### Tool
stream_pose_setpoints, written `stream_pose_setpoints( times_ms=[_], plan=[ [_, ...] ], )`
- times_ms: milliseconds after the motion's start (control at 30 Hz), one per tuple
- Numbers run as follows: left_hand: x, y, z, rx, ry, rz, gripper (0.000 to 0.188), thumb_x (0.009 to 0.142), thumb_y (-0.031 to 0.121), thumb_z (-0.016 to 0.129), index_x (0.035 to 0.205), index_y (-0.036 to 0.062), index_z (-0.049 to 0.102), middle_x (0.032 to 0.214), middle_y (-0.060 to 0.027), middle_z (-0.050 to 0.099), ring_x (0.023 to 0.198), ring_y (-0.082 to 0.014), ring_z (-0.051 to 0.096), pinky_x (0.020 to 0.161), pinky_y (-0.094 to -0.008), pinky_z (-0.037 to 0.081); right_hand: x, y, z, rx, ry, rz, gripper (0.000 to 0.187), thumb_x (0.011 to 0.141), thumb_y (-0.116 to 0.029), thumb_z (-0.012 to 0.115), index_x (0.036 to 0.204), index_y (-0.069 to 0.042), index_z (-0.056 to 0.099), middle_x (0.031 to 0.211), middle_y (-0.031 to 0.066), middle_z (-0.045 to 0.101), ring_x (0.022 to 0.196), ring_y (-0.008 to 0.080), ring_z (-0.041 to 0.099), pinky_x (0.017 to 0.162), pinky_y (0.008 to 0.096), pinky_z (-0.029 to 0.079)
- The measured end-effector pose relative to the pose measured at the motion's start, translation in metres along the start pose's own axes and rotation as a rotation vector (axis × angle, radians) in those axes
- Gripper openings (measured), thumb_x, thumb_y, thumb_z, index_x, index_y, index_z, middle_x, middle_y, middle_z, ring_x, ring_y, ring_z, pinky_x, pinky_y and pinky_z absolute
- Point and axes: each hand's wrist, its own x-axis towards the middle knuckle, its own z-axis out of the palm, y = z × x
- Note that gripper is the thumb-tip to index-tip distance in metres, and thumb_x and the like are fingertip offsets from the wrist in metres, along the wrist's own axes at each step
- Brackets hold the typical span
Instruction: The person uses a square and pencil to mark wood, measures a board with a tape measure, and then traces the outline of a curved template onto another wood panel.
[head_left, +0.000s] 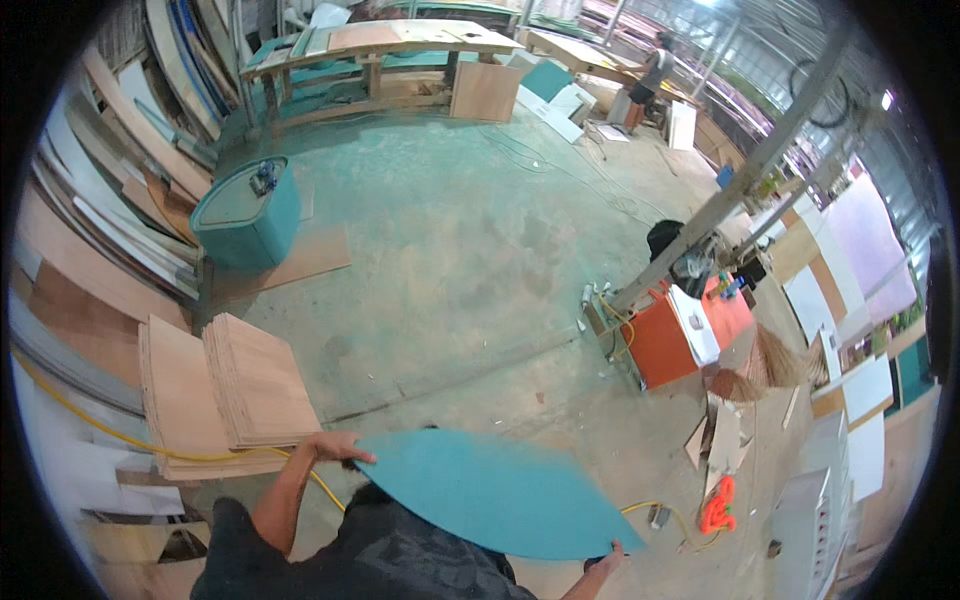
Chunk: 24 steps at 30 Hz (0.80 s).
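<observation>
A flat teal panel [500,490] stretches across in front of my body, its right edge slightly blurred and its outline tapering at both ends. My left hand [338,447] grips its left tip, fingers closed over the edge. At the lower right tip, my right hand [608,560] is closed on the panel as well, with the fingers partly hidden. Beside my left forearm lie stacks of thin brown plywood sheets [255,380], and a yellow hose or cable [215,455] runs across them.
A teal rounded tub-like box [250,215] stands on the floor at left, near leaning boards [110,230]. An orange cabinet [660,340] and a post [740,180] stand at right, with a broom [755,370] and a coiled orange hose [718,508]. Far off are a workbench [400,40] and a person [650,80].
</observation>
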Motion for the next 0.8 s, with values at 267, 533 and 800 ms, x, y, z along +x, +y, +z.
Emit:
stream_pose_setpoints(
  times_ms=[267, 533, 800],
  plan=[
    [0.039, 0.151, -0.124, -0.085, 0.148, 0.249, 0.067, 0.081, 0.051, 0.076, 0.120, -0.0018, 0.061, 0.098, -0.0047, 0.063, 0.089, -0.0146, 0.057, 0.074, -0.0293, 0.049, 0.081, -0.029, 0.241, 0.006, -0.197, 0.063, 0.057, 0.094, -0.035, 0.056, 0.140, -0.004, 0.046, 0.136, 0.0140, 0.054, 0.119, 0.0352, 0.055, 0.101, 0.0499, 0.046],
    [0.121, 0.209, -0.222, -0.169, 0.336, 0.182, 0.079, 0.083, 0.056, 0.073, 0.132, -0.0039, 0.055, 0.119, -0.0097, 0.062, 0.111, -0.0192, 0.054, 0.098, -0.0329, 0.042, 0.207, -0.027, 0.540, -0.004, -0.475, 0.097, 0.058, 0.097, -0.034, 0.054, 0.141, 0.002, 0.042, 0.139, 0.0166, 0.052, 0.121, 0.0356, 0.054, 0.101, 0.0509, 0.045],
    [0.266, 0.371, -0.337, -0.418, 0.455, 0.262, 0.087, 0.082, 0.055, 0.075, 0.141, -0.0025, 0.047, 0.127, -0.0115, 0.060, 0.118, -0.0215, 0.052, 0.105, -0.0339, 0.039, 0.369, -0.090, 0.898, -0.028, -0.656, 0.003, 0.054, 0.097, -0.031, 0.056, 0.136, 0.004, 0.045, 0.131, 0.0175, 0.056, 0.115, 0.0333, 0.058, 0.097, 0.0468, 0.049]
  ],
)
